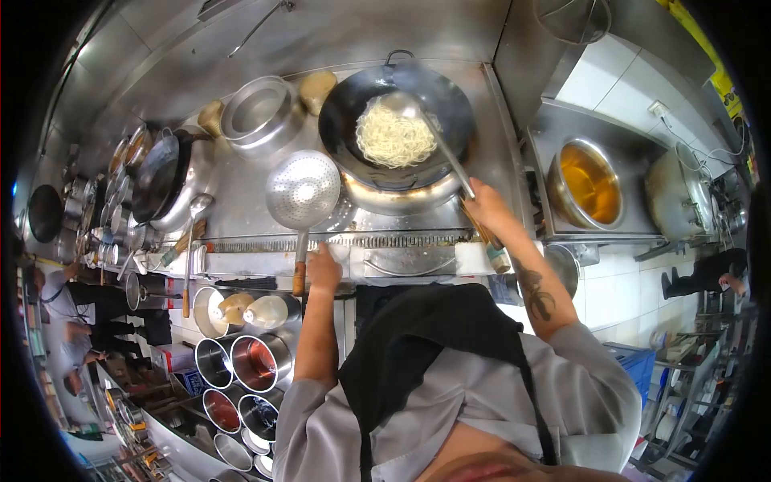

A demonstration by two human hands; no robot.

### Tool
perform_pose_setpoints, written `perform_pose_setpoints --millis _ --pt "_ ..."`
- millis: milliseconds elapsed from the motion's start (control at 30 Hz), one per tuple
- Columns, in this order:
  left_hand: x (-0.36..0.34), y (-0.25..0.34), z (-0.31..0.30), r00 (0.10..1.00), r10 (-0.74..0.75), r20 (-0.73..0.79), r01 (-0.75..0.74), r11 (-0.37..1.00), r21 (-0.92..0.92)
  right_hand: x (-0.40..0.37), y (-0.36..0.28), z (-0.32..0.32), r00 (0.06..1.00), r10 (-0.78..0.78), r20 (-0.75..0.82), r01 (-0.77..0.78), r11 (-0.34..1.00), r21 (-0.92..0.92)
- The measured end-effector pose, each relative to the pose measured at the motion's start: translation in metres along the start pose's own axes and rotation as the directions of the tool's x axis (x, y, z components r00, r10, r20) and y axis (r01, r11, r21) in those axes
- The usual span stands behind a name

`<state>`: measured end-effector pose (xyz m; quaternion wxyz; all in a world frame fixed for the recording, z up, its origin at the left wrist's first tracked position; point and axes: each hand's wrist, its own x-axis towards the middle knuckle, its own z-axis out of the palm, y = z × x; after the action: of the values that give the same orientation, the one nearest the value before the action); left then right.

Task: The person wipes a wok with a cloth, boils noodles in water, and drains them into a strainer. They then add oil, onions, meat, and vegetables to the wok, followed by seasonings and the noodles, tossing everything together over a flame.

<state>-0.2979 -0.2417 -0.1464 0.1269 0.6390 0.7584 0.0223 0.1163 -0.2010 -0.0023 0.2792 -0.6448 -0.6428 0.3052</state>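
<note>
My right hand [488,206] is wrapped round the long handle of a ladle [451,157]. The ladle's bowl is over the upper edge of a pile of pale noodles [393,136], partly blurred by steam. The noodles lie in a large black wok [341,120] on the stove. My left hand [324,267] is at the stove's front edge with its fingers curled, close beside the wooden handle of a perforated skimmer [303,189]. What the left fingers hold, if anything, is hidden. The skimmer's round head rests on the stove, left of the wok.
A metal pot [259,112] stands behind the skimmer. Stacked woks [157,177] and another ladle [199,205] are at left. A pot of amber liquid [590,185] sits at right. Several sauce containers [255,361] stand lower left. Other people [72,297] are at far left and right.
</note>
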Motion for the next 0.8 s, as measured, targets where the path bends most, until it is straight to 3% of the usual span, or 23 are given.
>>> perform_pose_setpoints --millis 33,100,200,233,267,300,333,433,467,567,600,633,667,700,800 --pt "0.004 -0.005 0.003 1.0 0.025 -0.01 -0.025 1.0 -0.009 0.002 0.009 0.005 0.989 -0.099 -0.11 0.093 0.994 -0.061" --pt "0.006 -0.014 0.012 0.997 0.07 -0.03 -0.071 0.997 -0.033 -0.005 0.022 -0.003 0.986 -0.019 -0.165 0.022 1.0 0.015" --pt "0.007 -0.037 0.026 0.902 0.292 -0.319 -0.394 0.859 -0.327 -0.034 0.048 -0.024 0.971 0.015 -0.237 -0.002 0.998 0.055" --pt "0.0 -0.037 0.021 0.978 0.121 -0.171 -0.203 0.749 -0.631 -0.043 0.057 -0.03 0.965 0.028 -0.259 -0.017 0.999 0.048" --pt "-0.021 -0.018 -0.015 1.0 -0.004 0.031 0.028 0.539 -0.842 -0.052 0.067 -0.036 0.959 0.041 -0.282 -0.031 0.999 0.041" --pt "-0.041 0.001 -0.045 0.964 -0.066 0.259 0.267 0.262 -0.927 -0.06 0.077 -0.039 0.951 0.074 -0.301 -0.068 0.997 0.029" --pt "-0.054 0.01 -0.055 0.954 -0.065 0.294 0.296 0.024 -0.955 -0.068 0.087 -0.042 0.942 0.107 -0.319 -0.106 0.994 0.019" --pt "-0.07 0.006 -0.041 0.921 0.207 0.33 0.383 -0.324 -0.865 -0.087 0.113 -0.042 0.92 0.318 -0.227 -0.278 0.941 0.194" --pt "-0.077 0.017 -0.047 0.893 0.317 0.32 0.422 -0.341 -0.84 -0.094 0.122 -0.041 0.918 0.333 -0.215 -0.295 0.937 0.189" --pt "-0.08 0.037 -0.032 0.8 0.382 0.463 0.58 -0.293 -0.76 -0.108 0.149 -0.028 0.91 0.363 -0.198 -0.337 0.929 0.155" --pt "-0.084 0.053 -0.036 0.822 0.335 0.46 0.547 -0.244 -0.801 -0.112 0.156 -0.022 0.905 0.371 -0.206 -0.35 0.927 0.135" --pt "-0.084 0.064 -0.036 0.809 0.375 0.452 0.564 -0.279 -0.778 -0.117 0.163 -0.015 0.899 0.381 -0.215 -0.364 0.924 0.114" --pt "-0.085 0.073 -0.035 0.795 0.413 0.444 0.582 -0.313 -0.75 -0.117 0.21 0.006 0.915 0.27 -0.3 -0.302 0.951 -0.067" --pt "-0.088 0.084 -0.036 0.779 0.45 0.436 0.603 -0.345 -0.719 -0.123 0.202 0.01 0.918 0.207 -0.339 -0.267 0.953 -0.141" --pt "-0.097 0.113 -0.051 0.775 0.493 0.395 0.586 -0.327 -0.741 -0.134 0.2 0.012 0.928 0.284 -0.242 -0.316 0.943 -0.107"
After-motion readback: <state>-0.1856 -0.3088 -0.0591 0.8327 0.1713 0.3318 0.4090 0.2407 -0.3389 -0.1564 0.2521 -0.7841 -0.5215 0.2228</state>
